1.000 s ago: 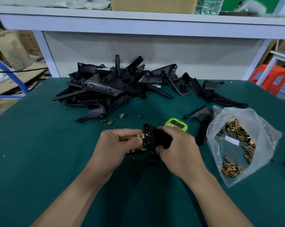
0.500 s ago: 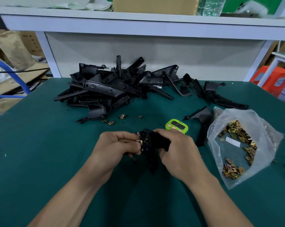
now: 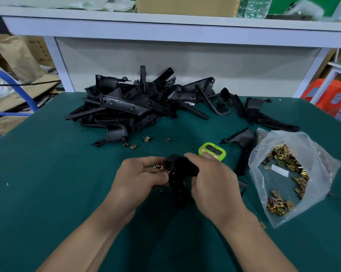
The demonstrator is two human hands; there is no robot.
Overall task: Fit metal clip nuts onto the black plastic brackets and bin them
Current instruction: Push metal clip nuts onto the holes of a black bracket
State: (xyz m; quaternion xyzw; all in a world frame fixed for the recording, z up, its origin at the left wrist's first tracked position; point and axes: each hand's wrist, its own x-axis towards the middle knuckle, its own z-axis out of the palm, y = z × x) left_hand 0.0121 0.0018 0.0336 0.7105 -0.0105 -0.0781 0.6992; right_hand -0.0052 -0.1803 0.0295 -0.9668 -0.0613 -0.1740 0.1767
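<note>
Green table point(image 3: 48, 193): right grip point(image 3: 214, 183) clamps one bracket point(image 3: 180, 166); left grip point(image 3: 140, 179) pinches clip nuts point(image 3: 161, 167).

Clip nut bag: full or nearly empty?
Partly full: the clear bag lies flat on the green table, clip nuts in loose clusters inside, table showing through between them.

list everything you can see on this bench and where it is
table: one, green top
bracket pile: many, black, far centre of table
held bracket: one, black, gripped at near centre
held clip nuts: a few, gold, at held bracket's left side
loose clip nuts: four, gold, just before bracket pile
timer: one, green, just beyond held bracket
bag of clip nuts: one, clear, right side of table
lone bracket: one, black, between timer and bag
cardboard box: one, brown, on white shelf
left hand: pinches held clip nuts at held bracket
right hand: grips held bracket
</note>
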